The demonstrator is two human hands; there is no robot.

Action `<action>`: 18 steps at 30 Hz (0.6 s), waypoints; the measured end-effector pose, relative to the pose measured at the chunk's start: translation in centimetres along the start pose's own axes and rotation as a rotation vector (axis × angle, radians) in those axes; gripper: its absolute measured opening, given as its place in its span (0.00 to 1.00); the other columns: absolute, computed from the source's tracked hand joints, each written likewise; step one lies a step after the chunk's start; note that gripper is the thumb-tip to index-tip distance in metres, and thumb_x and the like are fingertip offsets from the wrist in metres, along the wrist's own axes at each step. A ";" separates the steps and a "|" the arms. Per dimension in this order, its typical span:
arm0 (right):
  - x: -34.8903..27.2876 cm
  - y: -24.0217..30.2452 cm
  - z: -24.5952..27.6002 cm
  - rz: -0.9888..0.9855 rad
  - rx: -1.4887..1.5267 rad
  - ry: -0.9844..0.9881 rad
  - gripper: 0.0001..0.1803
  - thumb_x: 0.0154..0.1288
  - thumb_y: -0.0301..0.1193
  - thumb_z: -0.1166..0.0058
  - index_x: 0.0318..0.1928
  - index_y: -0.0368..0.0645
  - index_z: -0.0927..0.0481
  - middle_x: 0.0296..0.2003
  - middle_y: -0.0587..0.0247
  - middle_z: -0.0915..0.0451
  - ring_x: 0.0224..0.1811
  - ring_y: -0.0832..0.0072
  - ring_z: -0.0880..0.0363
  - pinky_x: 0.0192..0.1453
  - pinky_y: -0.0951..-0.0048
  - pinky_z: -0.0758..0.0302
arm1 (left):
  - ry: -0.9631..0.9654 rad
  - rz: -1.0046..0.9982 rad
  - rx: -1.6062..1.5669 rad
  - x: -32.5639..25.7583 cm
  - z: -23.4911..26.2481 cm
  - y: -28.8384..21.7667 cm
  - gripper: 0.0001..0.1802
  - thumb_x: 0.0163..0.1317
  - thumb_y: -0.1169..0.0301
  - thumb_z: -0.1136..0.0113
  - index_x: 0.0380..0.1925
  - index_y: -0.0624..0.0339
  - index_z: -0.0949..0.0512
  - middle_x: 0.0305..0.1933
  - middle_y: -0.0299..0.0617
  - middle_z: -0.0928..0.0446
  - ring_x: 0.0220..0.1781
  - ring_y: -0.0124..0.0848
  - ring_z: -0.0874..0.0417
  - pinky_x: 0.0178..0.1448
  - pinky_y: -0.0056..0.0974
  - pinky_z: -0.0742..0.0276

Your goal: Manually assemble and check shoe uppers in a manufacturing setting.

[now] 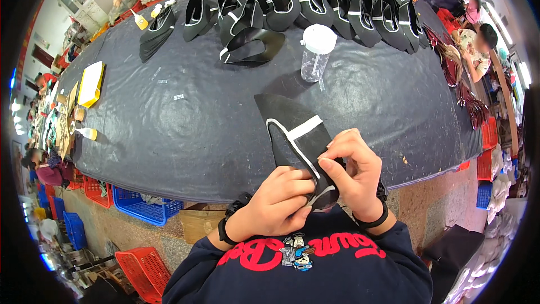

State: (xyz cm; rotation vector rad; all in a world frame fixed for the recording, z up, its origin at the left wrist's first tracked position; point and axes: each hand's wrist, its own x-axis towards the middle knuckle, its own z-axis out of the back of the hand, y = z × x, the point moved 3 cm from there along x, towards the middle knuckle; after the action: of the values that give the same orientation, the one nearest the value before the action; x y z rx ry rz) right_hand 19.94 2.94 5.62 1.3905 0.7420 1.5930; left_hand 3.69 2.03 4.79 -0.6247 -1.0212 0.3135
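Black fabric shoe upper with white edge trim (295, 138): lying over the near edge of the dark grey padded counter (169, 129), with open surface spreading to its left. Left hand (279, 200) and right hand (351, 171) are both gripping its lower end, fingers clenched on the fabric. Clear plastic bottle with white cap (315, 52) is standing just beyond; a row of matching black uppers (337, 5) is lining the far edge.

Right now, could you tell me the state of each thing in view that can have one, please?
Black shoe upper: held in both hands, its far end lying on the table.
Left hand: gripping the upper's near end.
Right hand: pinching the upper's white-trimmed edge.
Clear plastic bottle: upright, white lid on, looks empty.
Row of finished uppers: folded, lined up along the far edge.
Glue bottle: lying on its side.
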 end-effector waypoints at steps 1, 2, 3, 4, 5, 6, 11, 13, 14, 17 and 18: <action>-0.1 0.1 0.1 -0.002 0.000 0.000 0.04 0.50 0.21 0.40 0.29 0.40 0.21 0.27 0.63 0.24 0.33 0.71 0.30 0.39 0.72 0.34 | -0.006 0.006 0.000 0.0 0.0 -0.2 0.08 0.41 0.81 0.41 0.24 0.68 0.29 0.39 0.48 0.27 0.44 0.46 0.24 0.45 0.48 0.30; -0.1 0.2 0.2 -0.021 0.053 -0.015 0.04 0.51 0.20 0.41 0.30 0.39 0.21 0.28 0.63 0.24 0.33 0.71 0.30 0.40 0.72 0.34 | -0.006 0.007 0.000 0.0 0.0 -0.1 0.08 0.41 0.81 0.41 0.24 0.68 0.29 0.39 0.48 0.27 0.44 0.46 0.24 0.45 0.48 0.30; -0.1 0.2 0.4 -0.040 0.105 -0.029 0.04 0.52 0.19 0.42 0.30 0.38 0.22 0.28 0.62 0.24 0.34 0.71 0.30 0.40 0.73 0.34 | -0.014 0.017 -0.008 -0.1 0.2 0.0 0.08 0.41 0.80 0.41 0.24 0.68 0.29 0.39 0.48 0.27 0.44 0.46 0.24 0.46 0.48 0.30; -0.1 0.2 0.8 0.023 0.056 0.022 0.06 0.50 0.21 0.43 0.32 0.38 0.21 0.29 0.63 0.24 0.36 0.70 0.30 0.42 0.72 0.34 | -0.022 0.027 -0.016 -0.2 0.3 0.2 0.08 0.41 0.80 0.41 0.23 0.68 0.29 0.39 0.48 0.27 0.44 0.46 0.24 0.46 0.48 0.30; 0.0 0.4 1.0 0.022 0.056 0.023 0.06 0.50 0.21 0.43 0.32 0.38 0.21 0.29 0.63 0.24 0.36 0.70 0.30 0.42 0.72 0.34 | -0.023 0.029 -0.015 -0.2 0.5 0.2 0.08 0.41 0.80 0.41 0.23 0.68 0.29 0.39 0.48 0.27 0.44 0.46 0.24 0.46 0.48 0.30; 0.1 1.1 1.2 0.065 0.048 0.067 0.07 0.49 0.22 0.42 0.32 0.39 0.21 0.30 0.63 0.24 0.36 0.69 0.31 0.43 0.71 0.34 | -0.022 0.040 -0.021 -0.2 0.5 0.3 0.08 0.42 0.80 0.41 0.24 0.68 0.29 0.40 0.48 0.27 0.44 0.46 0.24 0.46 0.48 0.30; 0.3 2.3 0.9 0.118 -0.036 0.139 0.09 0.44 0.24 0.38 0.31 0.43 0.20 0.31 0.64 0.24 0.38 0.68 0.32 0.45 0.70 0.35 | -0.018 0.033 -0.045 0.1 0.3 0.2 0.07 0.42 0.80 0.41 0.23 0.68 0.29 0.41 0.50 0.26 0.45 0.47 0.24 0.47 0.48 0.30; 0.2 1.9 0.7 0.145 -0.072 0.135 0.08 0.45 0.25 0.36 0.29 0.45 0.19 0.31 0.66 0.24 0.38 0.69 0.32 0.44 0.70 0.35 | -0.018 0.038 -0.045 0.0 0.3 0.3 0.07 0.42 0.80 0.42 0.23 0.68 0.29 0.41 0.50 0.26 0.46 0.47 0.24 0.47 0.48 0.30; 0.2 2.0 0.7 0.143 -0.103 0.126 0.07 0.46 0.25 0.36 0.29 0.45 0.19 0.30 0.67 0.24 0.38 0.69 0.32 0.44 0.70 0.36 | -0.018 0.041 -0.045 0.0 0.3 0.3 0.07 0.42 0.80 0.42 0.23 0.68 0.29 0.42 0.50 0.26 0.46 0.47 0.24 0.47 0.48 0.30; 0.1 2.4 0.6 0.131 -0.181 0.096 0.06 0.47 0.25 0.36 0.28 0.46 0.19 0.29 0.69 0.25 0.38 0.70 0.33 0.45 0.70 0.37 | -0.018 0.043 -0.029 0.1 0.4 0.4 0.07 0.41 0.80 0.42 0.23 0.68 0.29 0.42 0.50 0.26 0.46 0.47 0.23 0.47 0.47 0.30; 0.1 2.4 0.6 0.123 -0.225 0.078 0.06 0.47 0.25 0.36 0.28 0.47 0.19 0.29 0.69 0.25 0.38 0.70 0.33 0.45 0.70 0.38 | -0.018 0.044 -0.029 0.1 0.4 0.4 0.07 0.41 0.80 0.42 0.23 0.68 0.29 0.42 0.50 0.26 0.46 0.47 0.23 0.47 0.47 0.30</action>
State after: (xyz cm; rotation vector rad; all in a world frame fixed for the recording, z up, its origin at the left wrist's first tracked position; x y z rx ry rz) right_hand 19.98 1.88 7.84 1.2362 0.5119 1.7762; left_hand 3.38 2.56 4.76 -0.6727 -1.0317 0.3436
